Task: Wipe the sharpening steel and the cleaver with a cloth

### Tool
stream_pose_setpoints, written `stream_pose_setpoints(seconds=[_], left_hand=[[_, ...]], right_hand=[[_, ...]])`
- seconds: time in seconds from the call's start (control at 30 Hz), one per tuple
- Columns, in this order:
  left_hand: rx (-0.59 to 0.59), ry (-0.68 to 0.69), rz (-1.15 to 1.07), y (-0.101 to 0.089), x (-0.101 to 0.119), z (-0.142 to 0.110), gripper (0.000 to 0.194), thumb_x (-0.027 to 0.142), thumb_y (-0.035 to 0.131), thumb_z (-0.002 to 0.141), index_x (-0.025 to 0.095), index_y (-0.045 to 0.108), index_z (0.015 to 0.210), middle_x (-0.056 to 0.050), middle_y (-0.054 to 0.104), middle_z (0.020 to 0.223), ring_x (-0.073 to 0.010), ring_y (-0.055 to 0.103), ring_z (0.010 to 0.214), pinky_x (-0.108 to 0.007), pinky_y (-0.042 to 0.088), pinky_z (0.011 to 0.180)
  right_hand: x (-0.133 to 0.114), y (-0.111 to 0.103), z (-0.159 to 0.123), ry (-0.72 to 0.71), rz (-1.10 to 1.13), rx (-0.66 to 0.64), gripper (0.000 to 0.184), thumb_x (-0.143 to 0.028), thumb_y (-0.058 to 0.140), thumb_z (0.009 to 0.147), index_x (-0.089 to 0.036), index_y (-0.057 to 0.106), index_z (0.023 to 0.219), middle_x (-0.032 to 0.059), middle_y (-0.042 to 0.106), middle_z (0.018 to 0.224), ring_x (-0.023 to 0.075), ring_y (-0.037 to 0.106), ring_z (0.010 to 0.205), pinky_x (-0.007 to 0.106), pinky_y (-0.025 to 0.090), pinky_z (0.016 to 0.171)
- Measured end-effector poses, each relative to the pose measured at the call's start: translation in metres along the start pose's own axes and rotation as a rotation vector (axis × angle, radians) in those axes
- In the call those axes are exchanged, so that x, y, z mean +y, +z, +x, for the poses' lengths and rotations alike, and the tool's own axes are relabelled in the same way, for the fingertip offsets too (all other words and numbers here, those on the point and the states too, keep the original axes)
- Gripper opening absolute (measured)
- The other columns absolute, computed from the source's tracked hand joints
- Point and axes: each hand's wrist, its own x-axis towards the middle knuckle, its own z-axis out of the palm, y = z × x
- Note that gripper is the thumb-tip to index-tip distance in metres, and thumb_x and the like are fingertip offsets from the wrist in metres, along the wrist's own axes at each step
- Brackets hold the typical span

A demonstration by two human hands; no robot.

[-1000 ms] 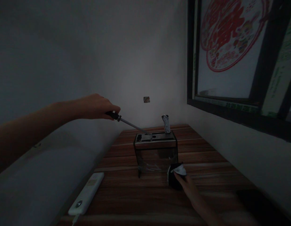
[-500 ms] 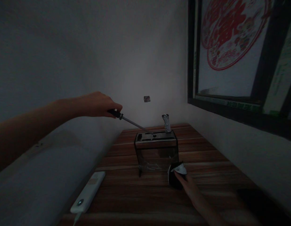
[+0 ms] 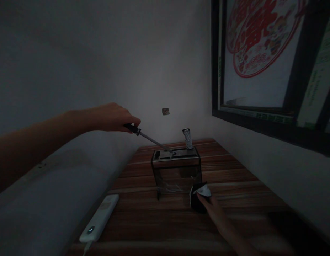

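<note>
My left hand (image 3: 119,118) is closed around the black handle of a sharpening steel (image 3: 154,141). Its grey rod slants down to the right, with the tip at a round hole in the slotted metal top of a knife block (image 3: 175,162). The block stands on the table and has a see-through front. A handle in shiny silver wrapping (image 3: 187,139) sticks up from the right end of its top. In front of the block's lower right corner, my right hand (image 3: 207,204) grips a black object with a white flap (image 3: 197,200); its kind I cannot make out.
A white power bank (image 3: 101,217) with a cable lies on the wood-grain table (image 3: 143,220) at the left. A dark flat thing (image 3: 290,227) is at the right edge. A dark-framed window (image 3: 250,117) with red decorations is on the right wall.
My left hand has shifted slightly right, and the steel's tip has moved from the metal top beside the hole to the hole. My right hand stays on the black object.
</note>
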Motion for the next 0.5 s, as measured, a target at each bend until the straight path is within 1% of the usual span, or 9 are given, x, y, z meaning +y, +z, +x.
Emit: stream_pose_setpoints(seconds=[0.1,0.23,0.4,0.5], left_hand=[[-0.003,0.01,0.036,-0.003,0.0,0.004,0.019,0.038,0.05,0.084,0.029,0.061,0.097,-0.002,0.067,0.077,-0.0172,0.058,0.065,-0.026,0.032,0.059],[0.013,0.029,0.044,-0.009,-0.002,0.014,0.02,0.038,0.05,0.084,0.03,0.061,0.099,-0.002,0.067,0.083,-0.0185,0.058,0.073,-0.027,0.033,0.062],[0.01,0.031,0.081,-0.027,0.002,0.031,0.017,0.036,0.052,0.083,0.029,0.063,0.095,-0.002,0.066,0.086,-0.0193,0.058,0.081,-0.027,0.034,0.066],[0.015,0.028,0.121,-0.039,0.007,0.044,0.017,0.036,0.053,0.082,0.028,0.065,0.091,-0.002,0.065,0.084,-0.0201,0.057,0.084,-0.028,0.034,0.069]], right_hand=[[-0.004,0.0,-0.002,0.002,0.003,-0.011,0.05,-0.053,0.067,0.054,-0.016,0.07,0.089,0.0113,0.071,0.101,0.0355,0.056,0.111,0.047,0.037,0.1],[-0.011,0.0,-0.006,0.006,-0.004,-0.004,0.051,-0.053,0.066,0.055,-0.016,0.069,0.09,0.0115,0.069,0.105,0.0349,0.054,0.114,0.045,0.037,0.1],[-0.013,-0.001,-0.007,0.044,-0.021,-0.024,0.046,-0.053,0.067,0.053,-0.018,0.07,0.084,0.011,0.072,0.098,0.0358,0.056,0.11,0.045,0.041,0.096],[-0.009,-0.002,-0.006,0.033,-0.014,-0.05,0.047,-0.053,0.066,0.057,-0.017,0.07,0.087,0.0109,0.071,0.1,0.0347,0.057,0.109,0.044,0.041,0.096]])
